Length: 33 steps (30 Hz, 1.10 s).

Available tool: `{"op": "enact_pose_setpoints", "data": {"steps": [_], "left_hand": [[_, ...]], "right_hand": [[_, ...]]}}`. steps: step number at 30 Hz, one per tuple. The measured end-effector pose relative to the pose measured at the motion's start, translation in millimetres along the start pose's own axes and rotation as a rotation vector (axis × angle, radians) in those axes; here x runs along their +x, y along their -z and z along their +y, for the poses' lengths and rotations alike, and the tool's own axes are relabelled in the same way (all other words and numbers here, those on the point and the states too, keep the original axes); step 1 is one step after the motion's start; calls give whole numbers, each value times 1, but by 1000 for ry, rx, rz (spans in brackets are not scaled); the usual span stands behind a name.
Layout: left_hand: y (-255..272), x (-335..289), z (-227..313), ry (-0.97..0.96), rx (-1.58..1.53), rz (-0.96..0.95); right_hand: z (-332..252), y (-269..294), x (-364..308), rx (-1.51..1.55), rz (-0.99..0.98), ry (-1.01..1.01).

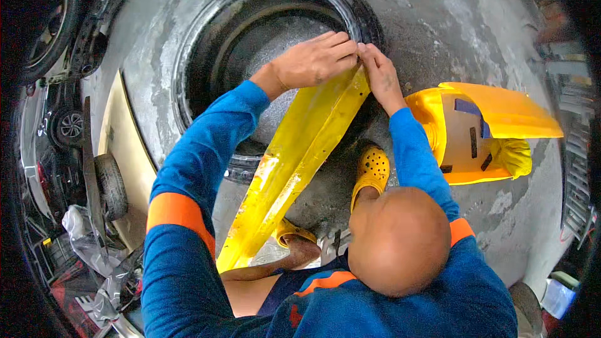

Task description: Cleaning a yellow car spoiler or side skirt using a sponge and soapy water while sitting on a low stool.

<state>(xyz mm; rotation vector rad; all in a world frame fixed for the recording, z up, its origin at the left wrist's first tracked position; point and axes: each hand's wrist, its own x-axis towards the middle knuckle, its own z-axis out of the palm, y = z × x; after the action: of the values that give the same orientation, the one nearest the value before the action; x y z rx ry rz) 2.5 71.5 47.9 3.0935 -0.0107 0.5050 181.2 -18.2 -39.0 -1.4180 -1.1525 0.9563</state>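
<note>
A long, creased yellow panel (294, 163), scuffed along its lower half, slants from beside my bare leg up to the tire's right side. My left hand (316, 61) is closed over its far end, fingers curled at the edge. At the same end's right corner my right hand (380, 79) pinches the panel, thumb and fingertips close to the left fingers. What lies under the fingertips is hidden. Beneath the panel a large black tire (188, 69) lies flat on the floor, its right side partly covered by my hands.
On the right lies a cut-open yellow plastic container (510, 109) with dark tape strips and a crumpled yellow cloth-like piece (516, 158). Yellow clogs (374, 169) are on my feet. A beige board (122, 131), a smaller tire (111, 186) and clear plastic wrapping (81, 231) stand left, near cars.
</note>
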Motion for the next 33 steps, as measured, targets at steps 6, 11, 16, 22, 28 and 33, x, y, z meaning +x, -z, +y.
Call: {"op": "enact_pose_setpoints", "data": {"steps": [6,11,16,22,28,33], "left_hand": [[-8,-106,-60,744,234,-190],[9,-100,-6,960,-112,709],[-7,-70,64,1443,-1110,1034],[21,-55,66,1320,-934,713],[39,-33,21,772,-427,416],[42,-13,-3,585,-521,160]], "right_hand": [[-3,-13,2,9,-30,5],[-12,-4,-3,21,-49,-48],[-10,3,8,-223,-95,267],[-20,-22,-3,-367,47,111],[9,-25,-6,-291,160,226],[11,-21,-8,-201,185,232]]}}
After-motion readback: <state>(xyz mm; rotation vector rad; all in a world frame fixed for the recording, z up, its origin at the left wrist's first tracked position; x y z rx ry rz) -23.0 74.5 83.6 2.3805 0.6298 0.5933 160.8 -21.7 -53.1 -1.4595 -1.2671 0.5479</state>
